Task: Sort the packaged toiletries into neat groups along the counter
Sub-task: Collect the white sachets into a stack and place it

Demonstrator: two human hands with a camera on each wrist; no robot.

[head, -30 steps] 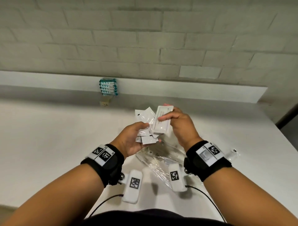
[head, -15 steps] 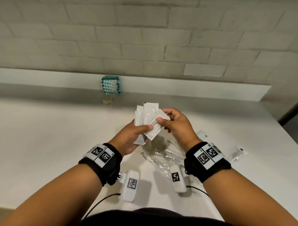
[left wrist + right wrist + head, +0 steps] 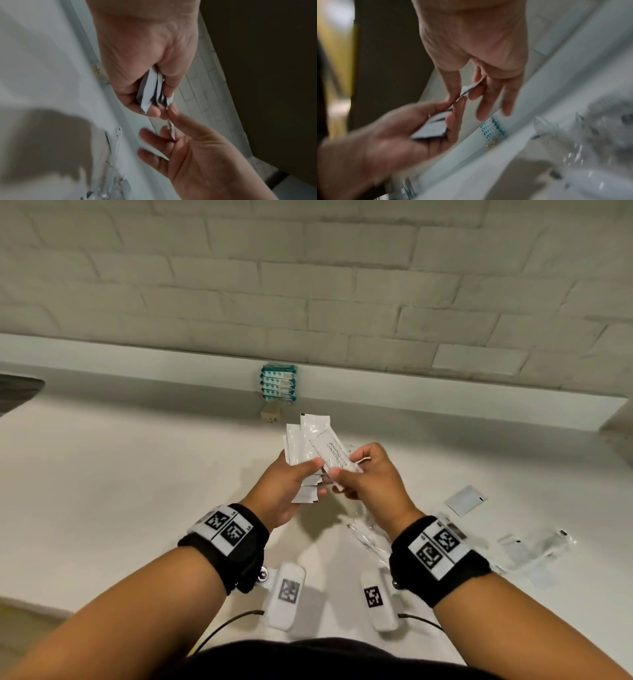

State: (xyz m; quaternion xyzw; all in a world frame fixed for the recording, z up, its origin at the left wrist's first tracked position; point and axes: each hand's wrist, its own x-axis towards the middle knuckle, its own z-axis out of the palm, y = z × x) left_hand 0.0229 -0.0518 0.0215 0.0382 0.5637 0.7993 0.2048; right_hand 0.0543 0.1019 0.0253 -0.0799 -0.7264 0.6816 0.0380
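My left hand [image 3: 291,484] grips a fanned bunch of white sachets [image 3: 303,440] above the counter; the same sachets [image 3: 150,89] show edge-on in the left wrist view, the left hand [image 3: 145,75] closed round them. My right hand [image 3: 359,474] pinches one printed shampoo sachet [image 3: 334,455] against that bunch. In the right wrist view the right hand [image 3: 467,89] holds this sachet [image 3: 467,89] between thumb and forefinger. A stack of teal-and-white packets [image 3: 278,381] stands against the back ledge.
Loose white sachets [image 3: 464,499] and clear plastic-wrapped items [image 3: 534,549] lie on the white counter [image 3: 102,491] to the right. More clear wrappers [image 3: 368,529] lie under my right hand. A small tan object [image 3: 270,414] sits before the teal stack. A brick wall runs behind.
My right hand has turned the single sachet and brought it down against the bunch in my left hand. Both hands have drawn closer together, and the view has tilted.
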